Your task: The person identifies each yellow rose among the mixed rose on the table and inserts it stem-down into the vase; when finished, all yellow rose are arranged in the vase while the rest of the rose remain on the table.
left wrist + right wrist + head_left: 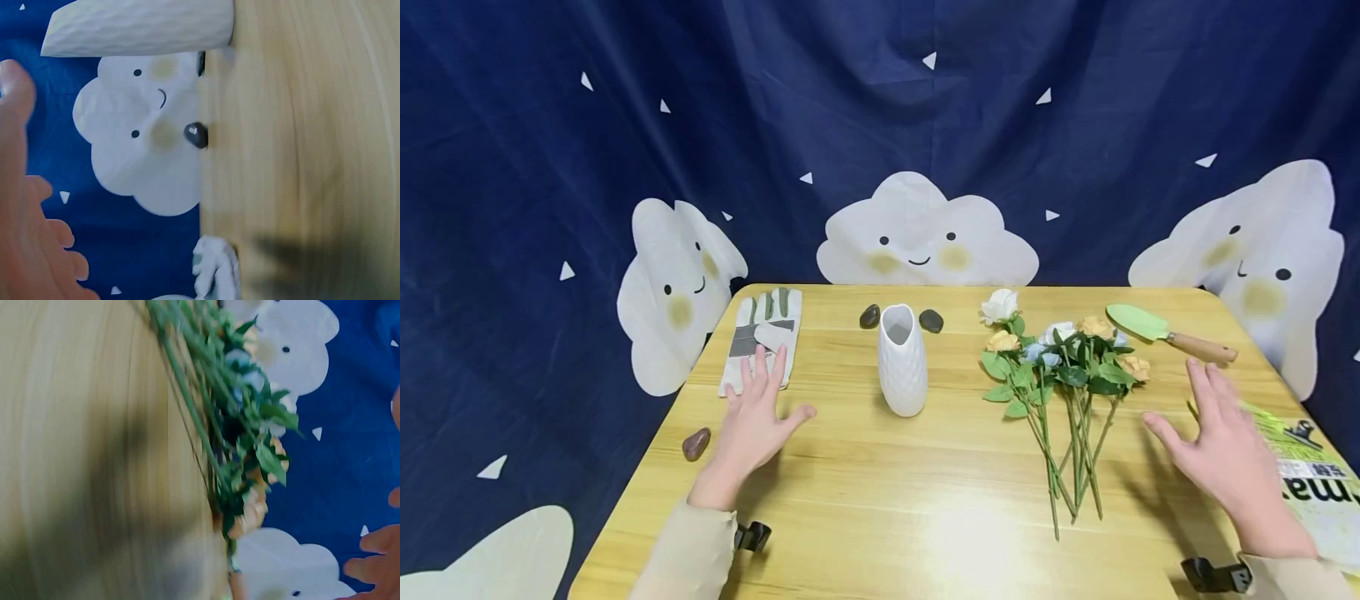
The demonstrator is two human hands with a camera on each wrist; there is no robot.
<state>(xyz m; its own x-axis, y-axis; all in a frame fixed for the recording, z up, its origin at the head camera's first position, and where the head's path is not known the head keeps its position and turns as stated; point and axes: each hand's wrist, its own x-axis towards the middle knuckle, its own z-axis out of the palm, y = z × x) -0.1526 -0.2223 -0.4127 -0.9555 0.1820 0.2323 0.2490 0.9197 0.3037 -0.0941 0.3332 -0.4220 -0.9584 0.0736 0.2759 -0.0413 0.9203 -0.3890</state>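
Observation:
My left hand (752, 425) hovers over the left side of the table, fingers spread and holding nothing. Just beyond its fingertips lies a pair of grey and white work gloves (765, 337). A white textured vase (903, 367) stands upright in the middle of the table, and shows large in the left wrist view. My right hand (1225, 437), also spread and holding nothing, is raised to the right of several artificial roses (1071, 367) with long green stems. Beyond that hand lies a garden trowel (1172, 333) with a pale green blade and wooden handle.
Two dark stones (931, 321) flank the vase at the back. A reddish-brown stone (696, 443) lies left of my left hand. A printed bag (1318, 492) with a black clip (1303, 433) lies at the right edge. A dark blue cloud-patterned curtain (820, 100) hangs behind the table.

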